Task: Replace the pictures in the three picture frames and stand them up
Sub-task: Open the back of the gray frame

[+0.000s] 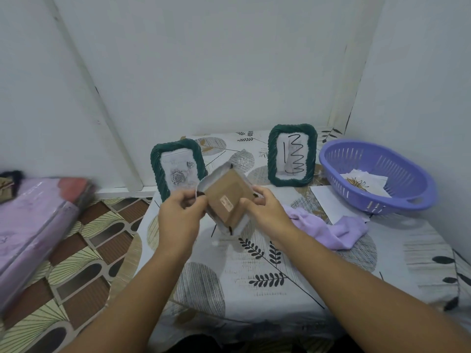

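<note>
While we've got the third frame [227, 200] held back-up over the bench [280, 263], left hand [178, 215] and right hand [265, 212] fingers pinching its edges, one slip could knock over the two standing frames [178, 169] just behind.

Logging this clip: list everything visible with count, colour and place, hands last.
standing frames: 2, dark green, upright at table's back, left and centre-right
held frame: 1, brown back showing, in both hands above the table
basket: 1, purple, right, papers inside
cloth: 1, lilac, right of the hands
paper sheet: 1, white, before the basket
tablecloth: 1, white, leaf print
left hand: grips held frame
right hand: grips held frame
</note>
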The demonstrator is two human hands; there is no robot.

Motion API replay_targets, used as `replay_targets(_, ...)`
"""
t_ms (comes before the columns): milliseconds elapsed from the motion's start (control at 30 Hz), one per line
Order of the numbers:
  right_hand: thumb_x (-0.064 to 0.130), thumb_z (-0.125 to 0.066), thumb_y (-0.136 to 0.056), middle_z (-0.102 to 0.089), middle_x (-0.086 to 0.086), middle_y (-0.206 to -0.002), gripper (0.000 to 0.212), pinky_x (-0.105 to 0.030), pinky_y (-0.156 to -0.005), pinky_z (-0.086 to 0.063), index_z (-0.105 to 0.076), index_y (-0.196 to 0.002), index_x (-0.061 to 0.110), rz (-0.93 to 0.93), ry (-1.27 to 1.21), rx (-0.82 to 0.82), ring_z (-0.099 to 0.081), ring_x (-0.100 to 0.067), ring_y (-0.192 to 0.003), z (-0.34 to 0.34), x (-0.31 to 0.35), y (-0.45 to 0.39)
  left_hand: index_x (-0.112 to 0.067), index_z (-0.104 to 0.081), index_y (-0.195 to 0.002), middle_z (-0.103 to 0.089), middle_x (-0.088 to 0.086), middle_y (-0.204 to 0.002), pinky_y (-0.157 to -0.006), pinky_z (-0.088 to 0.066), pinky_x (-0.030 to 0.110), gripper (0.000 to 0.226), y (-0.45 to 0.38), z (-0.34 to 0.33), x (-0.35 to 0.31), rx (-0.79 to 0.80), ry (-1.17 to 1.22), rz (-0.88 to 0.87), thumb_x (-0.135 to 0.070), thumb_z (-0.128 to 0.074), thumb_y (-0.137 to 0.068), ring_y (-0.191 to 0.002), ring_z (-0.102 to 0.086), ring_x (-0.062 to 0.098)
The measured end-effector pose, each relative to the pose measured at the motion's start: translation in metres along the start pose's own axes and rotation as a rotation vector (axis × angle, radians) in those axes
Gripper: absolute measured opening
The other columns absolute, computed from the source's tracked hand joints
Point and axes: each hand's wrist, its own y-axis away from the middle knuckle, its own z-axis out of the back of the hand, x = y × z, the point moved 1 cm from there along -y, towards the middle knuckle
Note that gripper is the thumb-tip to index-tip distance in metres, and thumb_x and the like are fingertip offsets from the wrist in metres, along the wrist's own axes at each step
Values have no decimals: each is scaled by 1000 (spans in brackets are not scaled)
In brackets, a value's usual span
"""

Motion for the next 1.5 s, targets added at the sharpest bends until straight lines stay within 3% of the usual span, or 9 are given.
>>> replay_targets(100, 57, -80, -70, -55, -6, -132, 92, -48, -99, -51, -32, -146, 39, -111, -15, -80, -59, -26, -115, -4, -12, 0, -6, -70, -94, -63, -1, -66, -72, -56, 30, 3, 9, -3, 18, 48, 194, 213, -4, -68, -93, -66, -60, 14)
replay_targets(200, 49, -82, -73, -42, -10, -137, 99, -51, -105, -47, -23, -152, 39, -134, 126, -212, -48, -31, -124, 3, -22, -4, -6, -65, -90, -64, 1, -67, -70, -57, 29, 6, 20, -3, 32, 99, 241, 297, -3, -67, -94, -62, -62, 11)
replay_targets(333, 33, -81, -83, -48, -10, -147, 94, -44, -106, -45, -24, -158, 26, -151, 176, -159, -50, -28, -127, 16, -30, -6, -5, -61, -91, -74, 14, -82, -70, -58, 34, 11, 23, 3, 45, 214, 86, 333, -11, -71, -94, -73, -73, 24)
replay_targets(533, 27, -80, -85, -52, -8, -148, 84, -46, -108, -45, -34, -155, 15, -133, 303, -114, -53, -26, -128, 22, -29, -7, -20, -72, -82, -76, -5, -76, -68, -53, 33, 30, 23, 18, 49, 397, -536, 120, -46, -66, -94, -72, -68, 14)
replay_targets(700, 31, -76, -83, -66, -8, -120, 44, -42, -96, -50, -59, -119, 13, -55, 589, -33, -61, -29, -108, 14, -25, -10, -20, -72, -79, -74, -1, -76, -62, -47, 28, 41, 18, 20, 44, 690, -909, 57, -58, -64, -91, -68, -64, 14)
replay_targets(900, 43, -75, -75, -64, -10, -110, 38, -42, -90, -52, -60, -99, 18, -18, 735, -3, -61, -30, -101, 16, -33, -20, -23, -69, -83, -74, -9, -77, -67, -45, 27, 32, 1, 17, 33, 866, -1041, 104, -54, -64, -92, -76, -65, 8)
replay_targets(1133, 35, -63, -93, -63, -5, -124, 46, -36, -99, -47, -60, -135, 17, 17, 646, -92, -59, -22, -114, 23, -28, -29, -18, -64, -90, -67, -2, -87, -72, -53, 36, 19, -47, -9, 46, 474, -933, -64, -36, -60, -96, -79, -63, 17)
replay_targets(1300, 37, -65, -92, -73, 3, -108, 27, -37, -95, -52, -72, -113, 22, -22, 621, -122, -65, -19, -107, 24, -26, -39, -23, -64, -103, -66, -6, -80, -63, -41, 31, 19, -52, -32, 72, 271, -726, -119, -41, -62, -95, -78, -62, 13)
replay_targets(1500, 45, -69, -86, -72, 11, -83, 21, -33, -80, -55, -72, -90, 25, -34, 629, -181, -67, -12, -86, 22, -36, -46, -27, -73, -101, -65, -6, -73, -67, -49, 32, 17, -42, -34, 93, 154, -599, -195, -40, -68, -91, -73, -61, 12)
